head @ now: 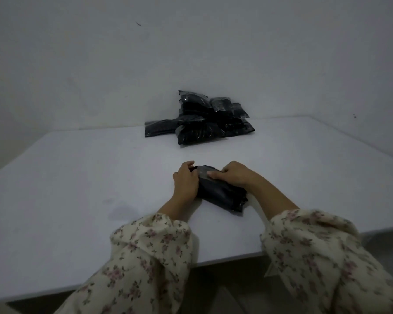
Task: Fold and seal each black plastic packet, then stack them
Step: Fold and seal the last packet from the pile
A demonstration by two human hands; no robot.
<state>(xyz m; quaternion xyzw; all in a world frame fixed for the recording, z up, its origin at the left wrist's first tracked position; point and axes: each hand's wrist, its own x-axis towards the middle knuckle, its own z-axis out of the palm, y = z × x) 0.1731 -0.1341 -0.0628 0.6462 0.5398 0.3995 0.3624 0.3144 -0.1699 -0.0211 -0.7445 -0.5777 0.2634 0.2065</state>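
**While the fold is pinned, this packet (222,196) wants a gentle pinch**

Because the black plastic is thin and glossy, I judge the packet light, soft and a little slippery; it gives under my grip rather than keeping a shape, and whatever fills it looks limp, not fragile. It lies on the white table (77,177) just in front of me, its near end angled toward my right sleeve (315,245), its far end between my hands. My left hand (186,181) is curled round the far left corner, fingers hooked over the edge; my right hand (233,175) grips the same end from the other side, thumb flat on the paler flap (203,174), fingers wrapped over the far edge. The best hold, I think, is here at the folded end, where doubled plastic gives a firmer edge; the smooth middle would likely slide or bulge. The pile (200,121) of other black packets sits well apart by the wall (77,64), loosely heaped; a slick packet could slip off it, so I would lay this one flat.
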